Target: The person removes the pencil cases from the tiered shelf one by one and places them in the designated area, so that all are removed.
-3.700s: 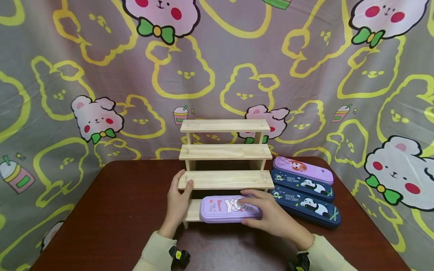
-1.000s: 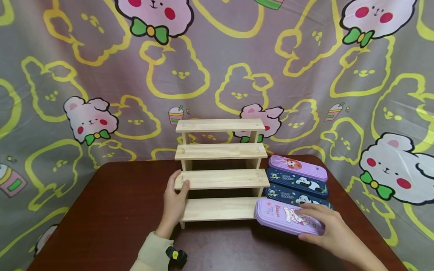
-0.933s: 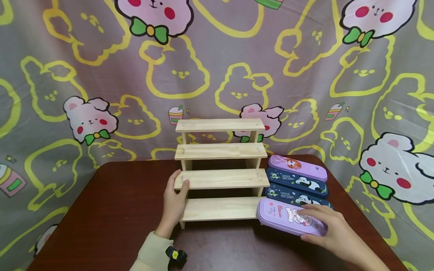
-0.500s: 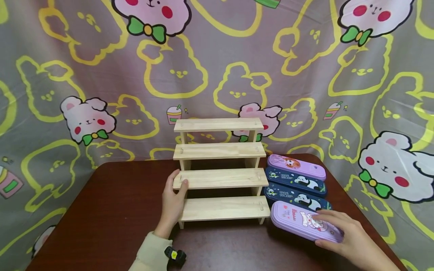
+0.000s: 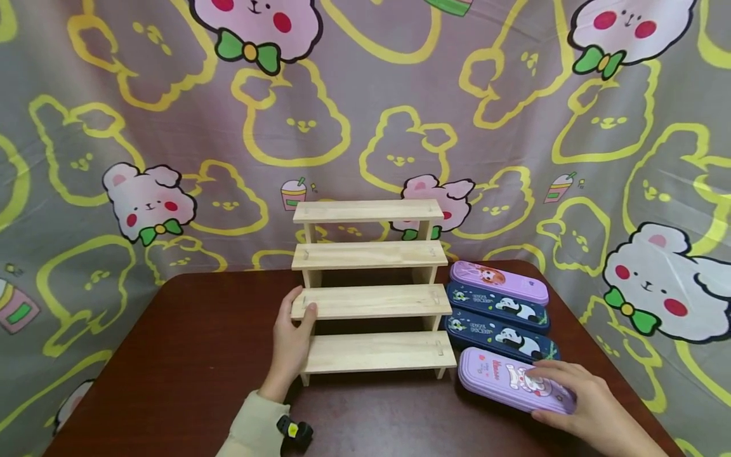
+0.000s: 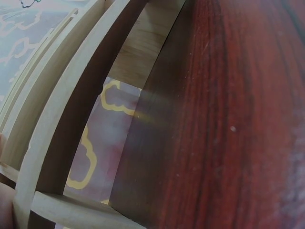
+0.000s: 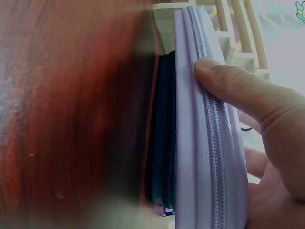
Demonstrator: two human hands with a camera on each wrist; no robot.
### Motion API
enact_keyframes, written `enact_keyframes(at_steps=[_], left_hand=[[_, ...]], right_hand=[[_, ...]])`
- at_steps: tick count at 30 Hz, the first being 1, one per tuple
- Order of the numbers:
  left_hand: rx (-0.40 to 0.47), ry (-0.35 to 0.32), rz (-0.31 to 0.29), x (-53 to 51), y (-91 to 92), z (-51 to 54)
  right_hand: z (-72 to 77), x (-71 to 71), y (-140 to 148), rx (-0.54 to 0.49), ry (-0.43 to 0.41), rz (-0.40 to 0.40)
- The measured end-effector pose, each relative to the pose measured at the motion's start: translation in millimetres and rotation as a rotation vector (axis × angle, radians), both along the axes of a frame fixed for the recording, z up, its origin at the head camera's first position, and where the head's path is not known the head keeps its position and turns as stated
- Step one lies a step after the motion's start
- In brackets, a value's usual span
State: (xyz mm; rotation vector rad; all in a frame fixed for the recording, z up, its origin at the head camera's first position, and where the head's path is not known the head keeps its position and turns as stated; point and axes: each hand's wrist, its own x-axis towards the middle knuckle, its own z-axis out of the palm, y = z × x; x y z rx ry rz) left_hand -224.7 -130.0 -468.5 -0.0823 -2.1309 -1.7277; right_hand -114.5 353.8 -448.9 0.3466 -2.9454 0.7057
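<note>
My right hand (image 5: 594, 397) grips a lilac zipped pencil case (image 5: 508, 381) with a cartoon print, at the front right of the table. Its thumb presses on the zipper side of that case in the right wrist view; whether the case touches the table I cannot tell. My left hand (image 5: 291, 343) holds the left end of the second-lowest board on a pale wooden stepped display rack (image 5: 377, 352), thumb on top. In the left wrist view, only a bit of that hand shows at the left edge, beside the rack's boards (image 6: 62, 100).
Behind the held case lie two navy panda pencil cases (image 5: 502, 336) and a purple one with a girl print (image 5: 499, 281), side by side right of the rack. The brown table (image 5: 188, 355) extends to the left. A patterned curtain (image 5: 342, 146) hangs behind.
The lilac pencil case has left the rack's lowest board, moving right in my right hand, then slightly down toward the table. My left hand keeps its hold on the rack.
</note>
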Motion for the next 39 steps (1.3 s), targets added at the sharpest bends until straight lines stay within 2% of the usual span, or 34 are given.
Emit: enact_keyframes(at_steps=[1, 10, 16, 22, 30, 39], left_hand=[[-0.002, 0.008, 0.005, -3.2, -1.7, -4.8], [-0.015, -0.013, 0.023, -2.0, -2.6, -3.6], [-0.007, -0.012, 0.024, -2.3, -2.1, -4.8], [-0.01, -0.021, 0.028, -1.9, -2.2, -5.0], [-0.009, -0.019, 0.025, -1.7, -2.0, -5.3], [-0.013, -0.021, 0.021, -1.5, -1.5, -3.7]], right_hand=[[-1.1, -0.9, 0, 0.001, 0.01, 0.003], [-11.8, -6.9, -2, 0.032, 0.0, 0.0], [-17.9, -11.0, 0, 0.041, 0.041, 0.009], [-21.6, -13.2, 2, 0.049, -0.003, 0.016], [-16.4, -15.1, 1, 0.012, 0.014, 0.03], [-6.2, -16.8, -11, -0.065, 0.13, 0.015]])
